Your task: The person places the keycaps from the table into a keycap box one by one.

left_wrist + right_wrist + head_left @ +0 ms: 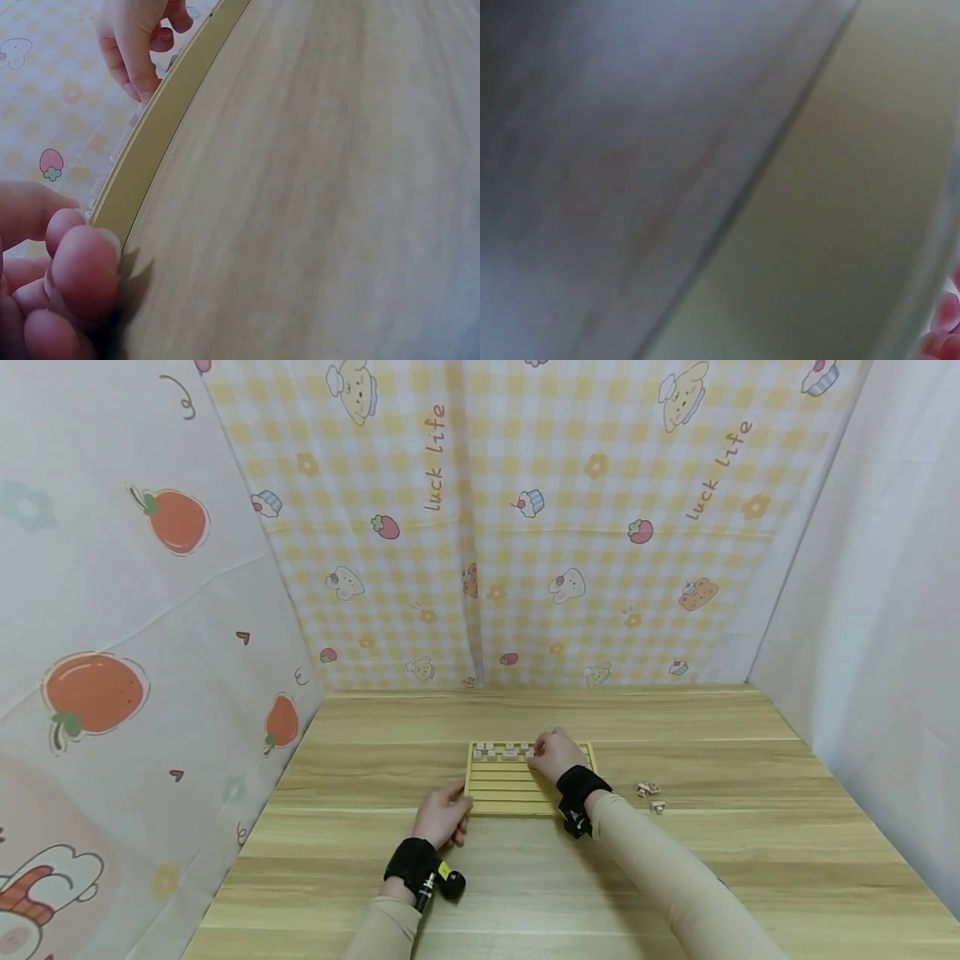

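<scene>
A shallow yellow rack (512,793) with ridged rows lies on the table, several small pale tiles (510,755) lined up in its back rows. My left hand (441,814) holds the front left corner of the rack, its thumb and fingers curled at the edge. Over the back rows is my right hand (557,755), its bent fingertips pinching at a small pale tile (529,756). In the left wrist view the same right hand (139,45) reaches down behind the rack's rim (142,154). Only fingertips (946,315) show at the right wrist view's edge.
Several loose pale pieces (648,788) lie on the wooden table (360,752) to the right of the rack, beside the right forearm. A checked cloth (525,610) hangs behind the table, and pale cloths flank it on both sides.
</scene>
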`<state>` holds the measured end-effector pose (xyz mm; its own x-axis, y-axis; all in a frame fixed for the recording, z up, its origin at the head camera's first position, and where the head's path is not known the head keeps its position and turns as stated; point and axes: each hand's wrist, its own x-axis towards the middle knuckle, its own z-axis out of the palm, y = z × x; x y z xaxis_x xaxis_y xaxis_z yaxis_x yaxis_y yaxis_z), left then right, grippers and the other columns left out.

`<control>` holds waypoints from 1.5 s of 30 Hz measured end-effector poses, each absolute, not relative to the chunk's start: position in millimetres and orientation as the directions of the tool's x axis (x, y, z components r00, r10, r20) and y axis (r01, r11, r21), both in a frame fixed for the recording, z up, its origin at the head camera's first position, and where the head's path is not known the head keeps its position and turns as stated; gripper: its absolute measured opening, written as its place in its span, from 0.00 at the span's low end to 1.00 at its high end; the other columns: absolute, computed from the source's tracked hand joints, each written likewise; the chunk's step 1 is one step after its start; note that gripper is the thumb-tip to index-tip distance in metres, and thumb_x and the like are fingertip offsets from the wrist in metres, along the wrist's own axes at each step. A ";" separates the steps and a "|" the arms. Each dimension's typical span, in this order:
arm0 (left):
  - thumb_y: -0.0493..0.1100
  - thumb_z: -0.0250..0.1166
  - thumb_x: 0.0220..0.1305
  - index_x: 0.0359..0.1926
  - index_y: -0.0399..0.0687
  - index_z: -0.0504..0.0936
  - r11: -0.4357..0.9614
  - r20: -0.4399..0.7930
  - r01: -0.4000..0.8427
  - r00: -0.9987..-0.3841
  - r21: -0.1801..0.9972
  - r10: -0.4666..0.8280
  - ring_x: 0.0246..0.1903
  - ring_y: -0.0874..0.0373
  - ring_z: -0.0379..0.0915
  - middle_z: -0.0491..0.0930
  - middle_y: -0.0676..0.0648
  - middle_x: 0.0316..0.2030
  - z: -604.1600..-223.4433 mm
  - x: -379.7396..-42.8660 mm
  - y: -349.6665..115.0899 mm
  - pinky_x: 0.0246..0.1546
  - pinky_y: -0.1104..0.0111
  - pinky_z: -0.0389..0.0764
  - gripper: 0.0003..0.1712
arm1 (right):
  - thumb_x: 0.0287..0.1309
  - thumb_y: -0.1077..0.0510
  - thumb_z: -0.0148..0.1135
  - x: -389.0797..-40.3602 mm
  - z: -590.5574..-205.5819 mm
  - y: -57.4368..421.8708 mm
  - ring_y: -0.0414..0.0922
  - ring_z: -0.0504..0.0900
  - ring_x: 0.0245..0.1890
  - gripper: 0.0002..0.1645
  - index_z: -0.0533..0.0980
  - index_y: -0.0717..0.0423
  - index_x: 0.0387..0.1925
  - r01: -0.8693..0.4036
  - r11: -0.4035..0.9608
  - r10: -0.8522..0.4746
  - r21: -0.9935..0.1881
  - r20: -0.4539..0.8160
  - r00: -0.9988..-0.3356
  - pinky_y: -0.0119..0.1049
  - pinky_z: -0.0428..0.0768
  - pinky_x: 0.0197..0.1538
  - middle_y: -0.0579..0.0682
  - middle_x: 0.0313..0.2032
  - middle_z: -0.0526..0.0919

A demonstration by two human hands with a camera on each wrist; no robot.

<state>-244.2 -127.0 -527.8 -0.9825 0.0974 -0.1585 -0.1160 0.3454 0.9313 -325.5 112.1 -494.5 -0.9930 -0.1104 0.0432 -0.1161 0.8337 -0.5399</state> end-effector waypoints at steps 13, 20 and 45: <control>0.44 0.58 0.68 0.69 0.39 0.65 0.327 -0.155 -0.108 -0.981 0.939 0.119 0.08 0.58 0.70 0.74 0.49 0.13 -531.7 -247.0 -125.7 0.07 0.70 0.67 0.32 | 0.62 0.57 0.59 -317.5 -473.7 216.4 0.45 0.73 0.25 0.12 0.81 0.64 0.35 -0.111 0.836 -0.132 -0.537 0.000 -0.991 0.39 0.73 0.31 0.52 0.29 0.81; 0.46 0.58 0.69 0.70 0.38 0.63 0.338 -0.151 -0.107 -0.983 0.935 0.105 0.09 0.58 0.70 0.74 0.49 0.14 -528.8 -246.4 -130.0 0.08 0.70 0.68 0.33 | 0.64 0.54 0.57 -304.2 -476.0 269.4 0.42 0.65 0.17 0.19 0.74 0.60 0.20 0.013 0.838 -0.085 -0.546 -0.154 -0.984 0.35 0.67 0.25 0.43 0.14 0.68; 0.44 0.58 0.68 0.70 0.37 0.64 0.337 -0.169 -0.125 -0.980 0.933 0.106 0.09 0.57 0.70 0.74 0.48 0.14 -527.9 -242.3 -124.3 0.08 0.70 0.68 0.33 | 0.60 0.64 0.58 -294.5 -475.0 286.1 0.43 0.77 0.29 0.17 0.78 0.75 0.46 0.102 0.608 -0.109 -0.788 -0.210 -0.972 0.36 0.77 0.35 0.59 0.35 0.83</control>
